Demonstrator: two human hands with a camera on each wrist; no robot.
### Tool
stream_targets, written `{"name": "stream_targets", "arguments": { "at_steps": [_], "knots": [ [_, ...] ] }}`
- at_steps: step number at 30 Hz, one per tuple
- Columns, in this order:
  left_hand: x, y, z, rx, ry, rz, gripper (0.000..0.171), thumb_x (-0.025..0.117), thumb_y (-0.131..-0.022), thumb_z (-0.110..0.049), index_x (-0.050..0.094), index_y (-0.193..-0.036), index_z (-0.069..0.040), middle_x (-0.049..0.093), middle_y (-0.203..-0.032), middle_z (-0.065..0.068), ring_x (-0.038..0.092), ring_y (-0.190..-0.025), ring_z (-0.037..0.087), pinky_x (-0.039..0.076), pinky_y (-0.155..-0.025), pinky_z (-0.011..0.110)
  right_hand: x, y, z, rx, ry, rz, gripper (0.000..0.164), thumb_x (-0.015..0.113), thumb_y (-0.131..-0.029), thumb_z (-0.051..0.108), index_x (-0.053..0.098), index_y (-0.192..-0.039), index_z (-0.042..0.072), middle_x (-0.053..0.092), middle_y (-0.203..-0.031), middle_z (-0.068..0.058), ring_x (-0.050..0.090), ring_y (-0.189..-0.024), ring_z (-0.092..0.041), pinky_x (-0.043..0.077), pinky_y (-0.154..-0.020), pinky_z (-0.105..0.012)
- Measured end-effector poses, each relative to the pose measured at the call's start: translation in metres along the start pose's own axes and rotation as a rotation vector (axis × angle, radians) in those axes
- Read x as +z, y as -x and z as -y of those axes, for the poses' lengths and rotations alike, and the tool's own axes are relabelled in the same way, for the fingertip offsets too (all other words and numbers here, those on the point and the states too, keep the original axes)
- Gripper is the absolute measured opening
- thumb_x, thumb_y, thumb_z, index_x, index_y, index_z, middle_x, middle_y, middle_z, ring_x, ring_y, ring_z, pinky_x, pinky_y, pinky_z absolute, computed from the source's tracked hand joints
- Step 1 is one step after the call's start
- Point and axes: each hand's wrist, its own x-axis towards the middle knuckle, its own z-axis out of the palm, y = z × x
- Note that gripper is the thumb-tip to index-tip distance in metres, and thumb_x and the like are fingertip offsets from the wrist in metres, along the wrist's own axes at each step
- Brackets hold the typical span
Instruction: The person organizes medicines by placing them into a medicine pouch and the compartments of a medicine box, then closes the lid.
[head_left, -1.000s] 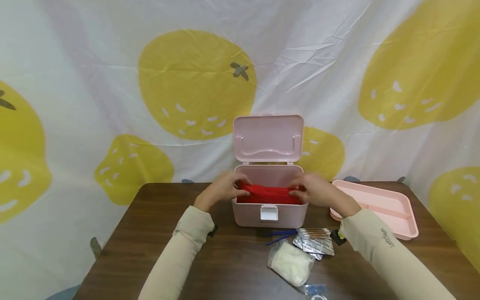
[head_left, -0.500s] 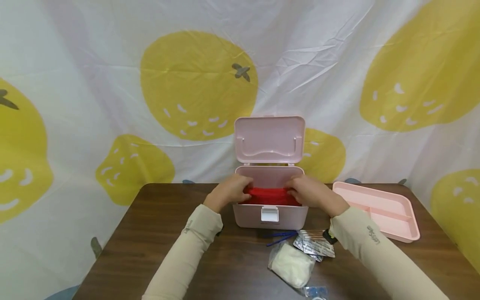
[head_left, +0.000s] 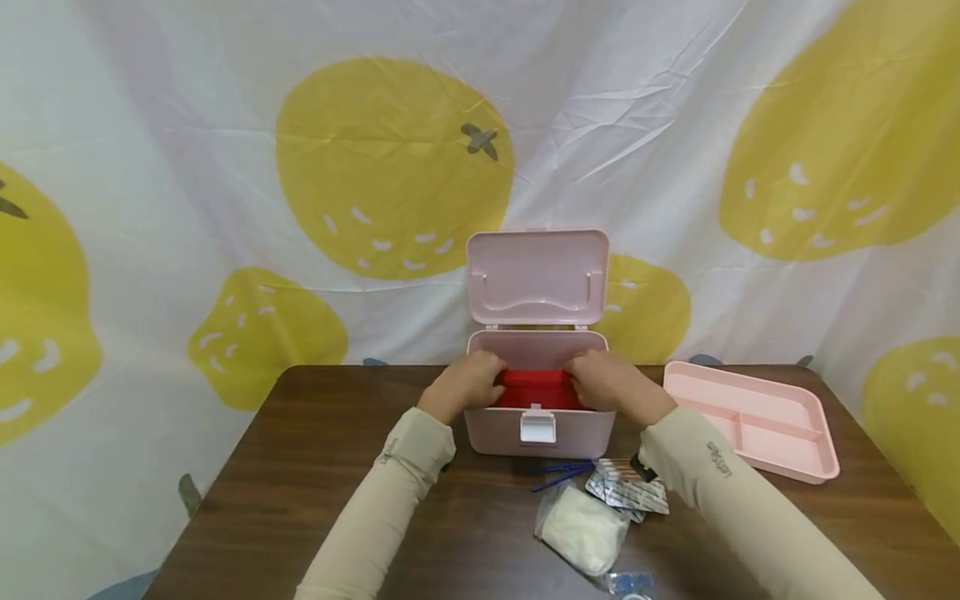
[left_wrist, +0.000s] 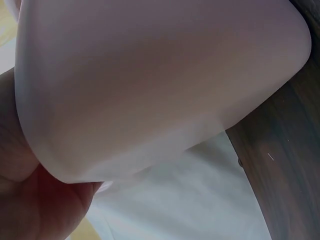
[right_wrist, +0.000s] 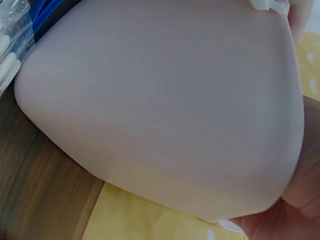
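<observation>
Inside the open, pale-pink plastic box (head_left: 487, 433), left hand (head_left: 467, 385) and right hand (head_left: 604, 385) flank a bright-red bundle (head_left: 536, 390) — fingertips hidden, so whether they grip it I cannot tell. Nearer, a clear-and-blue plastic packet (head_left: 628, 581) is cut off.

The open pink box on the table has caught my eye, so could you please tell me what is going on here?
A person's left hand and right hand reach into the pink box, at opposite ends of a red item. Whether they grip it is unclear, as part of each hand is hidden. The lid stands open. In front lie cotton swabs, foil packs and a white packet; a divided pink tray sits to the right.
</observation>
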Motion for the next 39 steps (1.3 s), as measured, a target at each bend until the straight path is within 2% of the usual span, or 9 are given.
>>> {"name": "stream_targets", "arguments": {
  "at_steps": [5,10,18,24,29,33,36,39],
  "knots": [
    [0.001,-0.003,-0.003,-0.023,-0.028,0.042,0.014,0.067,-0.093,-0.019,0.070,-0.098,-0.006,0.068,-0.089,0.006,0.060,-0.081,0.020,0.052,-0.082,0.035,0.000,-0.001,0.003,0.041,0.008,0.046,0.014,0.059,-0.087,0.003,0.059,-0.076,0.012,0.060,-0.072,-0.006,0.061,-0.066,-0.028,0.054,-0.065,-0.044],
    [0.002,-0.005,-0.005,-0.022,-0.077,0.074,0.023,0.066,-0.095,-0.027,0.069,-0.105,-0.007,0.069,-0.097,0.008,0.064,-0.090,0.023,0.052,-0.088,0.037,0.000,-0.002,0.005,0.046,0.008,0.071,0.011,0.061,-0.086,0.004,0.059,-0.077,0.011,0.061,-0.075,-0.007,0.060,-0.066,-0.028,0.054,-0.066,-0.045],
    [0.004,-0.003,-0.007,-0.046,-0.122,0.124,0.038,0.067,-0.094,-0.029,0.066,-0.125,-0.006,0.070,-0.111,0.008,0.065,-0.104,0.023,0.049,-0.099,0.037,0.002,-0.003,0.005,0.036,0.010,0.110,0.009,0.066,-0.085,0.008,0.059,-0.081,0.010,0.062,-0.078,-0.007,0.061,-0.073,-0.029,0.054,-0.073,-0.046],
    [0.002,-0.003,-0.009,-0.077,-0.097,0.157,0.040,0.067,-0.093,-0.028,0.066,-0.128,-0.009,0.070,-0.117,0.007,0.063,-0.107,0.022,0.044,-0.104,0.038,0.003,-0.002,0.004,0.024,0.011,0.097,0.013,0.066,-0.086,0.008,0.059,-0.076,0.010,0.062,-0.074,-0.007,0.061,-0.071,-0.030,0.054,-0.071,-0.045],
    [0.003,-0.004,-0.006,-0.066,-0.059,0.130,0.040,0.066,-0.094,-0.025,0.065,-0.130,-0.008,0.068,-0.122,0.008,0.062,-0.111,0.024,0.044,-0.105,0.038,0.002,-0.002,0.001,-0.026,-0.037,0.058,0.014,0.064,-0.087,0.005,0.060,-0.074,0.009,0.059,-0.069,-0.004,0.061,-0.067,-0.028,0.053,-0.069,-0.043],
    [0.006,-0.006,-0.001,-0.037,-0.019,0.077,0.042,0.064,-0.095,-0.023,0.062,-0.132,-0.006,0.067,-0.124,0.010,0.061,-0.115,0.026,0.044,-0.106,0.038,0.000,-0.002,-0.003,-0.083,-0.102,0.009,0.008,0.062,-0.089,0.003,0.065,-0.082,0.005,0.058,-0.070,-0.002,0.056,-0.065,-0.022,0.053,-0.068,-0.039],
    [0.007,-0.007,0.001,-0.015,0.011,0.017,0.041,0.063,-0.095,-0.023,0.060,-0.133,-0.006,0.066,-0.125,0.011,0.060,-0.117,0.027,0.044,-0.107,0.038,-0.005,0.001,-0.006,-0.114,-0.139,-0.051,0.006,0.064,-0.089,0.003,0.069,-0.092,0.001,0.064,-0.081,-0.006,0.060,-0.074,-0.024,0.055,-0.076,-0.042],
    [0.007,-0.009,0.002,0.012,0.049,-0.054,0.040,0.062,-0.096,-0.023,0.060,-0.132,-0.006,0.066,-0.126,0.011,0.060,-0.117,0.027,0.044,-0.107,0.038,-0.011,0.006,-0.008,-0.125,-0.167,-0.126,0.014,0.067,-0.089,0.003,0.070,-0.101,-0.001,0.068,-0.095,-0.013,0.064,-0.088,-0.030,0.055,-0.085,-0.046]
  ]
}}
